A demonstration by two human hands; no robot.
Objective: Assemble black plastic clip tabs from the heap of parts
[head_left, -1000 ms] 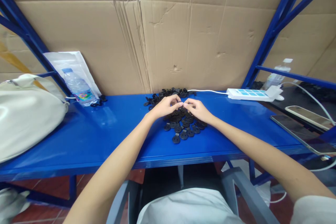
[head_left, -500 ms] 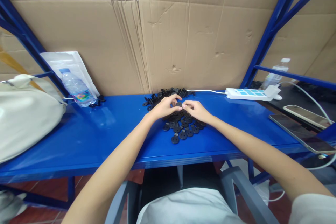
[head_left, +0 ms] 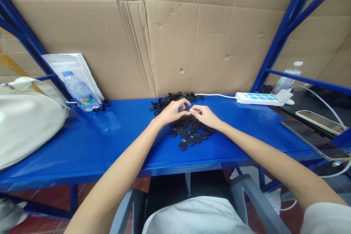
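Over a heap of small black round plastic pieces (head_left: 191, 140), my left hand (head_left: 174, 111) and my right hand (head_left: 206, 116) meet fingertip to fingertip. Between them is one black round plastic piece (head_left: 187, 109), partly hidden by the fingers. My left thumb and forefinger curl around it from the left. From the right, my right hand pinches at its edge with thumb and forefinger. The loose pieces nearest me are flat discs with small holes, some with a short tab. Behind my left hand lies another pile of black parts (head_left: 179, 96).
At left, a cream bag (head_left: 30, 124) and a water bottle (head_left: 80, 91) stand on the blue table (head_left: 120, 146). A white power strip (head_left: 259, 98) lies at the back right, its cable running to the pile. Phones (head_left: 315, 139) lie at the right edge. Cardboard (head_left: 208, 44) walls the back.
Almost nothing differs. Both hands stay in the same place around the black piece, with only a slight shift of the right fingers.
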